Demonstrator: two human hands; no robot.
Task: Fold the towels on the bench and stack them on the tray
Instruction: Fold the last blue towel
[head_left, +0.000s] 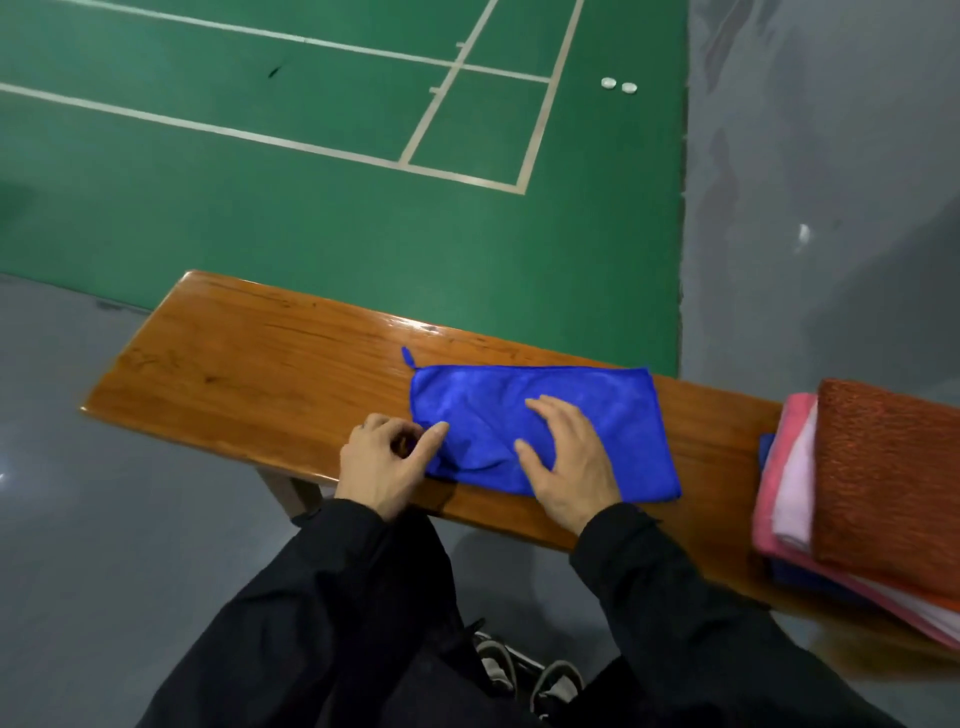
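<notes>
A blue towel (587, 410) lies folded into a rectangle on the wooden bench (249, 374), with a small hanging loop at its far left corner. My left hand (382, 460) pinches the towel's near left corner between thumb and fingers. My right hand (563, 460) rests flat on the towel's middle with fingers spread. At the right edge lies a stack of folded towels: an orange one (888, 478) on top, pink and white ones (789, 488) under it, and a blue one at the bottom. No tray shows.
The bench's left half is bare wood. Behind it lies a green court floor (311, 218) with white lines, and grey floor to the right. Two small white objects (618, 85) sit on the court. My shoes (524, 675) stand under the bench's near edge.
</notes>
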